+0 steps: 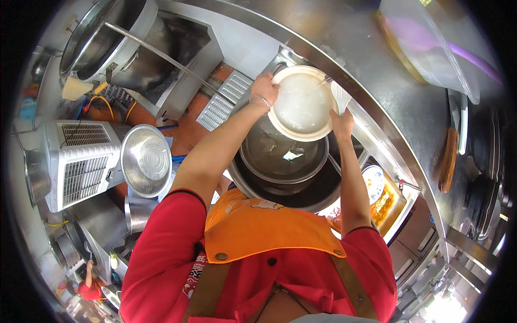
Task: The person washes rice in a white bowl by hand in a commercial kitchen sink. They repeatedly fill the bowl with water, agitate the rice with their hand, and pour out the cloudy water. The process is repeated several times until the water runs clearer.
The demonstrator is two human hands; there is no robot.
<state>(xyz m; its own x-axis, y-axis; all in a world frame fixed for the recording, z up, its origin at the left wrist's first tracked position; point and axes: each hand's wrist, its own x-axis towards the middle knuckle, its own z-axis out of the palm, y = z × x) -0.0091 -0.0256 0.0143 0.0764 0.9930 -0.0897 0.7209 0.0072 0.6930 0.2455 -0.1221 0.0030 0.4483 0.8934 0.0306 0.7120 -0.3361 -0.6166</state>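
My left hand point(265, 91) grips the left rim of a cream-coloured round bowl point(299, 137), a bracelet at the wrist. Cloudy whitish liquid point(303, 103) fills much of the bowl. At its right rim, my right hand point(342, 125) holds a white ribbed utensil point(341, 97), probably plastic, and seems to steady the bowl too. Below the bowl is a round metal pot point(293, 180) with dark, shiny liquid, partly covered by the bowl. That pot sits within a larger dark vessel point(297, 209) close to my orange apron point(266, 230).
A steel counter point(404, 101) curves along the right, bearing a wooden-handled knife point(447, 161) and a clear plastic container point(424, 52). A tray of orange-brown sauce point(400, 202) lies beside my right forearm. Leftward are a perforated colander point(147, 161), an air cooler point(85, 165) and another person point(89, 288).
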